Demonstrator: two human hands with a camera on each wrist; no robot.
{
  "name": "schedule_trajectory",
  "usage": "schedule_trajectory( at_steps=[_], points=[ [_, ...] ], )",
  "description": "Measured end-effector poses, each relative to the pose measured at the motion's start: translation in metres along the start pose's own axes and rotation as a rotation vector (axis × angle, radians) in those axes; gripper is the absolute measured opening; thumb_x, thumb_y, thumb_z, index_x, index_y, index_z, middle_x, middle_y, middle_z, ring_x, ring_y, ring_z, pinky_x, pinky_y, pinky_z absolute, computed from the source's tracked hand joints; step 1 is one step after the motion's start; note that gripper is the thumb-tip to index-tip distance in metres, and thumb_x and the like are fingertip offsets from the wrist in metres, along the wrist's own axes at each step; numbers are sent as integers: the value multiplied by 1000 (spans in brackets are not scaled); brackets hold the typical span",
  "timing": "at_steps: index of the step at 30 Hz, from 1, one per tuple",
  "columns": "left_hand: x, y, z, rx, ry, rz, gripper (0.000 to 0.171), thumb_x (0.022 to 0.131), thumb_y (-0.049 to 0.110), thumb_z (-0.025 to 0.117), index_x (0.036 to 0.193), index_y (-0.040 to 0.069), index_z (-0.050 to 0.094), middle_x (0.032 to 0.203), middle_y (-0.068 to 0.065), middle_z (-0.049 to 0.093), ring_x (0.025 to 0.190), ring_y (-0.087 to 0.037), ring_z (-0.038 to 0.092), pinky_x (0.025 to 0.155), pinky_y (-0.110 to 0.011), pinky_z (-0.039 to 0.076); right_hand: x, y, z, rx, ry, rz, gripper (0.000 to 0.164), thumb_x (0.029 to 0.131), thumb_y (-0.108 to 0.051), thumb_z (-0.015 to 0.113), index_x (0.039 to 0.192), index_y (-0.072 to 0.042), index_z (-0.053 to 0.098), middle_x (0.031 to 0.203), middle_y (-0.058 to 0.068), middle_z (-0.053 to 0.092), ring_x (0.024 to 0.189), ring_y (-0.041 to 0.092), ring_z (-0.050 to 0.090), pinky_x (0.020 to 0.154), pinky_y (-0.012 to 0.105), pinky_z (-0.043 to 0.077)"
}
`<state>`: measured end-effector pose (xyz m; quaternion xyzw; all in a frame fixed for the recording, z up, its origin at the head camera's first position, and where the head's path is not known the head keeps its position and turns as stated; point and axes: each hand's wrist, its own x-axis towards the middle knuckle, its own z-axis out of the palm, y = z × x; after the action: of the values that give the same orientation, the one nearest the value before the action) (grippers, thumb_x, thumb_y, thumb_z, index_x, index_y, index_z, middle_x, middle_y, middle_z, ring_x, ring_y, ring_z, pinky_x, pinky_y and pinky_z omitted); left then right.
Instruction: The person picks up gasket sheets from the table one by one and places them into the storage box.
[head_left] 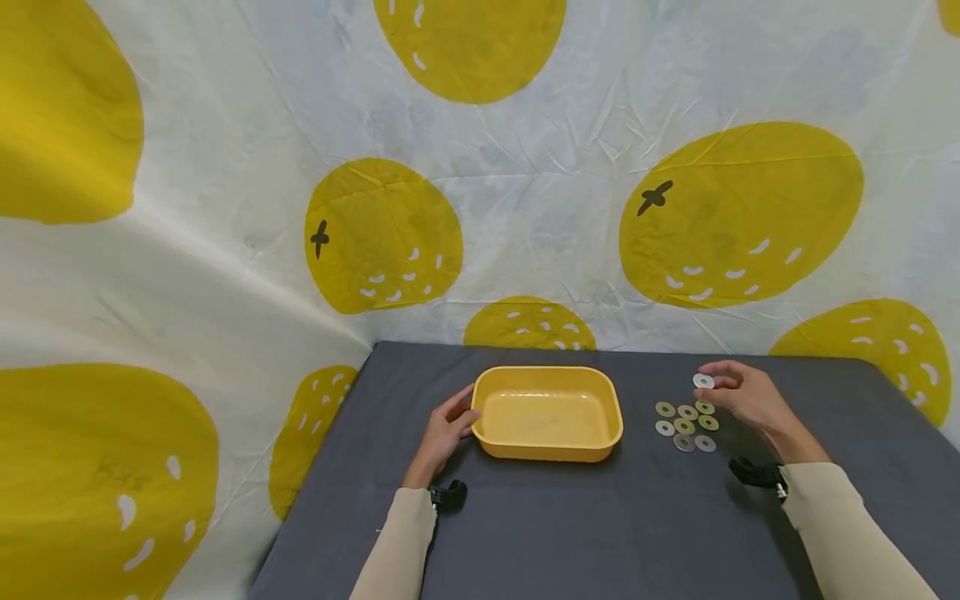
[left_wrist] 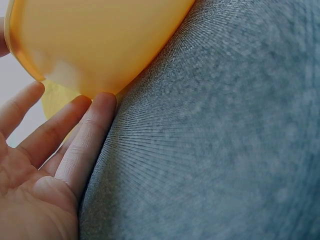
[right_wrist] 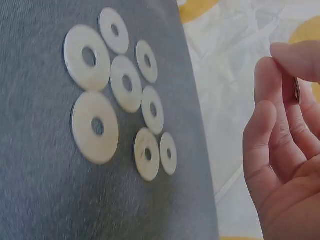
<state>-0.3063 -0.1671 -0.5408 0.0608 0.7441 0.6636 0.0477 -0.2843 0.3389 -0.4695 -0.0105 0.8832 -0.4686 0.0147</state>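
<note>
A yellow rectangular tray [head_left: 546, 452] stands on the dark table. My left hand [head_left: 444, 433] holds its left side, the thumb at the rim. In the left wrist view, other fingertips [left_wrist: 104, 100] touch the tray's outer wall [left_wrist: 115, 45] low down by the cloth. Raised just above the table, my right hand [head_left: 750, 402] pinches a silver flat washer [head_left: 697, 381] between thumb and fingers. The right wrist view shows that washer [right_wrist: 297, 91] only edge-on, mostly behind the fingers. Several brass-coloured and silver washers [head_left: 665, 409] lie in a loose cluster below and left of this hand.
Dark grey cloth covers the table [head_left: 540, 533]. A white curtain [head_left: 540, 225] with a yellow fruit print hangs behind it and along the left side. The washer cluster lies to the right of the tray, with a strip of cloth between.
</note>
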Motion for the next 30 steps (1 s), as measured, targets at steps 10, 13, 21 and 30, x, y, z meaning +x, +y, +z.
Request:
schedule_trajectory(
  at_steps=[10, 13, 21, 30],
  points=[
    [2, -6, 2, 3, 11, 9, 56, 101, 24, 66, 154, 22, 48, 144, -21, 59, 121, -28, 66, 92, -36, 61, 1, -17, 14, -62, 34, -66, 57, 95, -35, 74, 134, 3, 56, 99, 4, 62, 81, 11, 57, 68, 25, 53],
    [2, -6, 2, -4, 12, 5, 56, 100, 25, 67, 153, 24, 50, 144, -19, 60, 122, -29, 65, 92, -35, 61, 1, -23, 19, -76, 48, -92, 56, 95, -35, 74, 132, 3, 58, 102, 8, 61, 81, 11, 55, 67, 25, 52],
    [2, -6, 1, -3, 3, 3, 56, 100, 25, 67, 153, 26, 49, 145, -18, 59, 124, -29, 64, 93, -35, 61, 2, -32, 32, -164, 97, -125, 52, 95, -38, 74, 127, 1, 63, 105, 14, 61, 85, 19, 52, 64, 27, 50],
    [4, -9, -1, -10, -10, 7, 55, 101, 25, 66, 154, 26, 49, 145, -19, 59, 124, -30, 65, 94, -36, 60, 5, -39, 45, -223, 109, -174, 44, 98, -32, 70, 128, -1, 62, 112, 17, 58, 85, 23, 49, 64, 30, 44]
  ],
)
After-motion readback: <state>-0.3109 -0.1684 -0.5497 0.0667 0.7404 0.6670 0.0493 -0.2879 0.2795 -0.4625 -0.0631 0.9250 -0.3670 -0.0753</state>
